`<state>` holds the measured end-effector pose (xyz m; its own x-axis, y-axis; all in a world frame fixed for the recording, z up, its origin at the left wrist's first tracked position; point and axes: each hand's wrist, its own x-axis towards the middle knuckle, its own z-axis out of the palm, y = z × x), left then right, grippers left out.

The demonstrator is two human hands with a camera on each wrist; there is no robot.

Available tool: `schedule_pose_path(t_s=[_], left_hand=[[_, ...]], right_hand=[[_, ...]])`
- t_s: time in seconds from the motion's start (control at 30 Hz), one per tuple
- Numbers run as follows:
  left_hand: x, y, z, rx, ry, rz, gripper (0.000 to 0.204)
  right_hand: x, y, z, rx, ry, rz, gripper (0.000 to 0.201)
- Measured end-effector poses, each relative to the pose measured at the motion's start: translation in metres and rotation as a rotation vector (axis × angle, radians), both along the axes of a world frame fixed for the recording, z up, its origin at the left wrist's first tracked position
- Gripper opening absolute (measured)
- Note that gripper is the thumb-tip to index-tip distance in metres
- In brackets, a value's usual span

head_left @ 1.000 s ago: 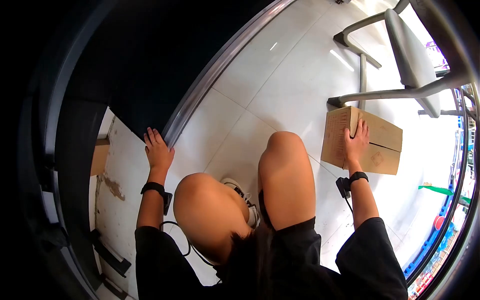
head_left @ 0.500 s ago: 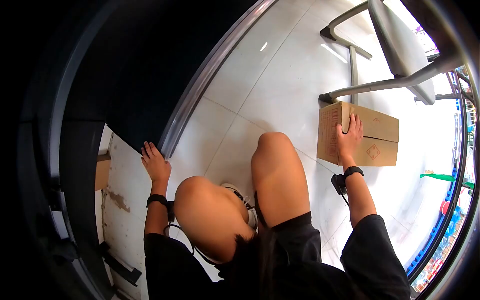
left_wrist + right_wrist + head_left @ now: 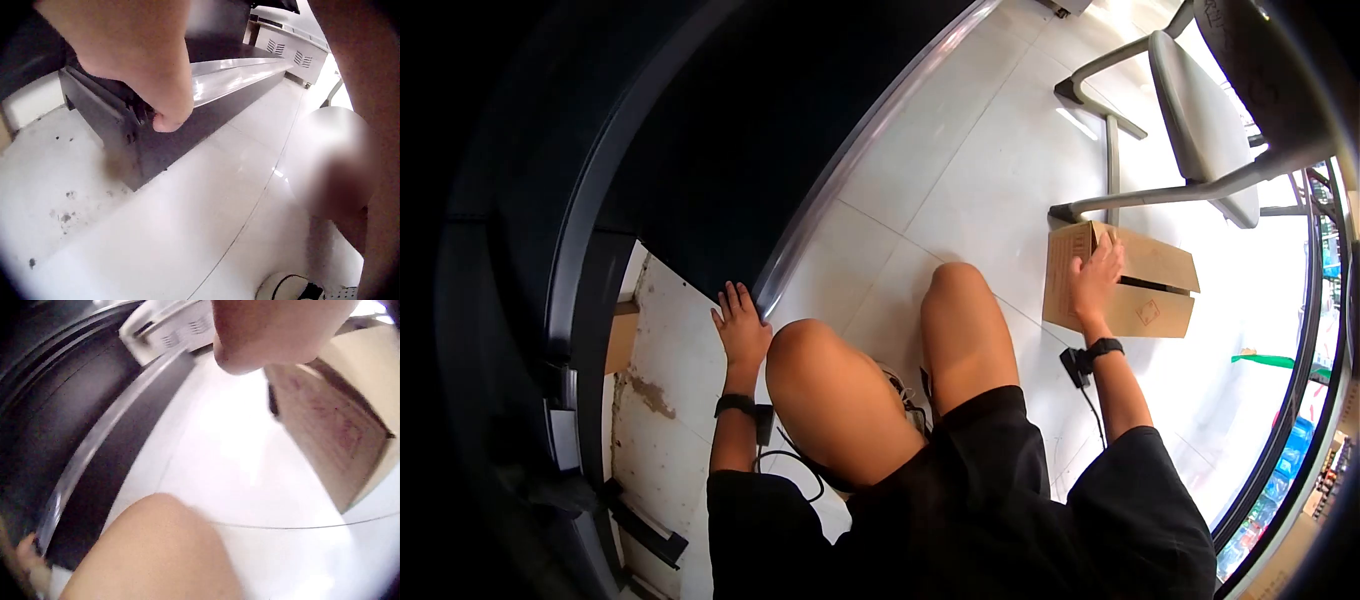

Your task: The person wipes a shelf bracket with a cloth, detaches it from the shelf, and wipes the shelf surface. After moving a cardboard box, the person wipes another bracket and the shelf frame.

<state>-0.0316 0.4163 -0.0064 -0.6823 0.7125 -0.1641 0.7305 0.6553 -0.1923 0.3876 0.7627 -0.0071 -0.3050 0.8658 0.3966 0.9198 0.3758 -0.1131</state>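
Observation:
In the head view my left hand [image 3: 746,330] rests with its fingers extended on the near corner of a low black platform [image 3: 730,200]. A shiny clear strip [image 3: 215,84] runs along the platform's edge, beside the thumb in the left wrist view. My right hand [image 3: 1097,285] lies over the top of a brown cardboard box [image 3: 1165,265], fingers reaching across its left end. Between the box's top flaps a dark gap shows. Red printing marks the box's side in the right wrist view, where its upper part is partly hidden behind the hand.
A grey metal-legged chair [image 3: 1200,120] stands right behind the box. Shelving [image 3: 1300,440] with goods lines the right side. White floor tiles [image 3: 970,180] lie between platform and box, with my bent knees [image 3: 830,390] low in the middle. Another brown box [image 3: 622,338] sits at the left.
The gap between the box's top flaps has widened. My right hand has shifted slightly on the box. My left hand stays at the platform corner while the head view shifts.

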Motion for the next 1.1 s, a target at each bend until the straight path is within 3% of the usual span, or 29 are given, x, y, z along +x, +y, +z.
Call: schedule_pose_path(t_s=[0.1,0.17,0.2,0.23,0.3,0.43,0.53,0.6,0.73,0.83,1.1], left_hand=[[0.001,-0.003,-0.009,0.063,0.003,0.014,0.077],[0.003,-0.006,-0.008,0.094,-0.015,0.004,0.076],[0.005,-0.004,0.001,0.068,-0.039,0.005,0.076],[0.006,-0.003,0.005,0.068,-0.061,0.017,0.073],[0.007,-0.005,0.005,0.095,-0.051,0.014,0.071],[0.009,-0.009,0.011,0.167,-0.036,0.015,0.066],[0.018,-0.006,0.023,0.191,-0.038,0.007,0.063],[0.025,-0.003,0.026,0.185,-0.045,-0.002,0.062],[0.038,-0.001,0.034,0.214,-0.070,0.021,0.064],[0.050,0.001,0.031,0.229,-0.050,-0.004,0.063],[0.055,0.000,0.016,0.232,-0.066,0.060,0.069]], right_hand=[[-0.085,-0.029,0.010,-0.165,0.237,0.319,0.056],[-0.152,-0.044,-0.023,-0.687,0.484,0.466,0.053],[-0.190,-0.056,-0.020,-1.040,0.587,0.409,0.056],[-0.223,-0.065,-0.046,-1.347,0.770,0.334,0.064],[-0.284,-0.079,-0.044,-1.617,0.893,0.103,0.085],[-0.359,-0.099,-0.027,-1.735,1.106,0.056,0.090],[-0.381,-0.105,-0.024,-1.650,1.260,-0.030,0.087],[-0.385,-0.103,-0.020,-1.480,1.223,-0.204,0.082],[-0.370,-0.099,-0.013,-1.533,1.263,-0.180,0.079],[-0.367,-0.097,-0.014,-1.418,1.183,-0.247,0.074],[-0.355,-0.095,-0.012,-1.503,1.165,-0.177,0.062]])
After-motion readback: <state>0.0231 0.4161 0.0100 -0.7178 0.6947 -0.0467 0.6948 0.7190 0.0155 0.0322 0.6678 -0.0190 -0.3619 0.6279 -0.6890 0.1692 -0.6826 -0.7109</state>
